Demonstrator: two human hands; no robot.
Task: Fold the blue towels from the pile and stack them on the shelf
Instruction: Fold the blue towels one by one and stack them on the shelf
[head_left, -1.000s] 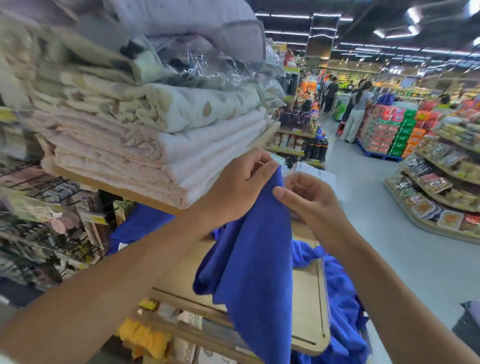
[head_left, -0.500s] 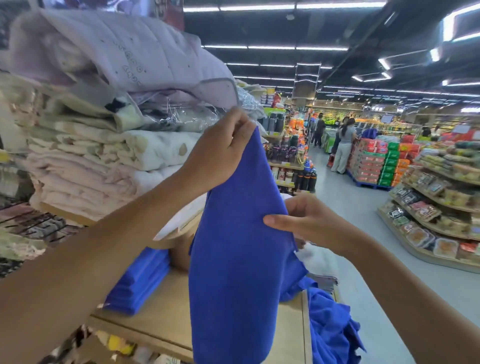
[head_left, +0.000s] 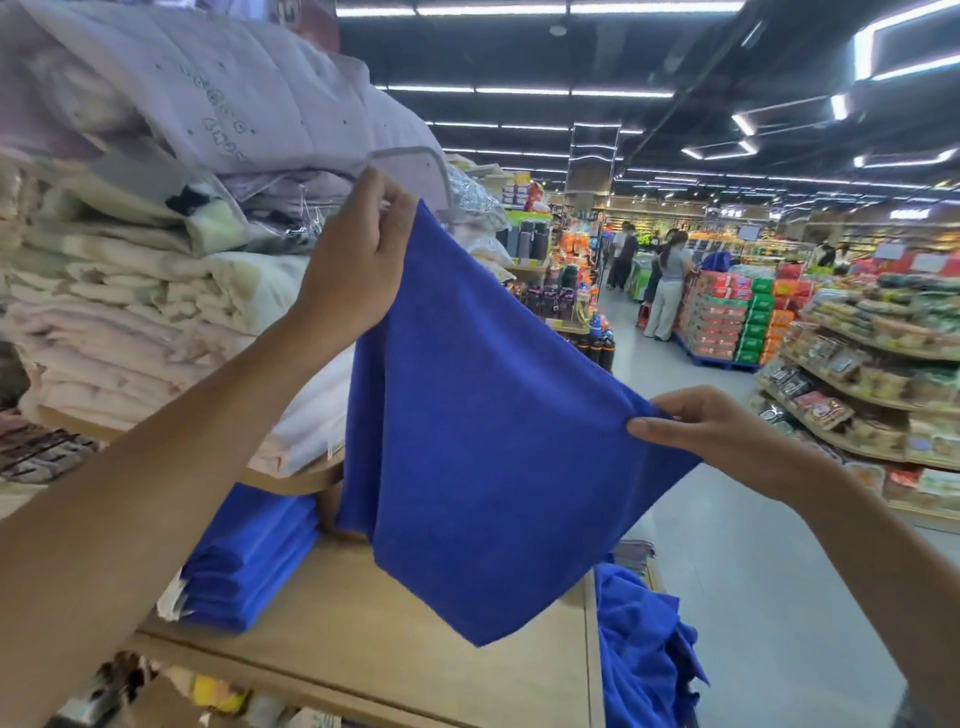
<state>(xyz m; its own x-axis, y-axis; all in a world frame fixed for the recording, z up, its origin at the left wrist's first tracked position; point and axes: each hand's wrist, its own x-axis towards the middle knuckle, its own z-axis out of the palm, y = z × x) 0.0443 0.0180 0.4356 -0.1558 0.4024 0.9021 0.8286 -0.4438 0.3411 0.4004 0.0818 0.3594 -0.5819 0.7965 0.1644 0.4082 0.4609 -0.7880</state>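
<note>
At the upper left of the frame sits a tall heap of folded blankets (head_left: 171, 270), pink, cream and pale purple, on a high board. Below them, at the lower left, a neat stack of folded blue towels (head_left: 249, 561) lies on the wooden shelf (head_left: 395, 654).

Just right of the blankets, the left hand (head_left: 358, 265) is lifted high. Its fingers are closed tight on the top corner of a blue towel (head_left: 488, 441). The towel hangs in the middle of the frame, in the air above the shelf, spread out wide between both hands. Its top edge slopes down from the left hand to the right one, and its bottom corner dangles just over the wood.

At the middle right, the right hand (head_left: 722, 431) is lower and pinches the towel's other corner shut between thumb and fingers.

Under that hand, at the bottom right, a messy pile of blue towels (head_left: 644, 654) hangs by the end of the shelf.

Far right are store shelves of food packs (head_left: 857, 374), and shoppers (head_left: 667, 291) stand in the aisle behind.
</note>
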